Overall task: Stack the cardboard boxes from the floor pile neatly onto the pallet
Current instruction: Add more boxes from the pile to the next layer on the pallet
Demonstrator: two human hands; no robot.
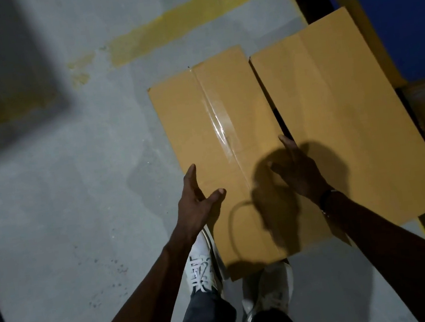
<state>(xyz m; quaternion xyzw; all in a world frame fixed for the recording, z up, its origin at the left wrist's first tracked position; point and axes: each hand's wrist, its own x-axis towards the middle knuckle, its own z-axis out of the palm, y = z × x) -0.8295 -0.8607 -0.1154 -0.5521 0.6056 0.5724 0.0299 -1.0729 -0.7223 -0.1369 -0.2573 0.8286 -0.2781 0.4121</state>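
Below, taped box (214, 144) between spread hands: left grip (197, 202) wide, right grip (298, 169) wide, empty

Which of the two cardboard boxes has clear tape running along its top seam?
The left box, the one both hands reach over, has glossy clear tape down its centre seam. The right box beside it shows only creases, with no shiny tape visible.

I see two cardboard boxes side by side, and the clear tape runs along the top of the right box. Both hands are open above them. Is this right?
Not quite. The head view shows the clear tape on the left box, not the right box. The rest holds: the two boxes sit side by side, and the left hand and right hand are open above them.
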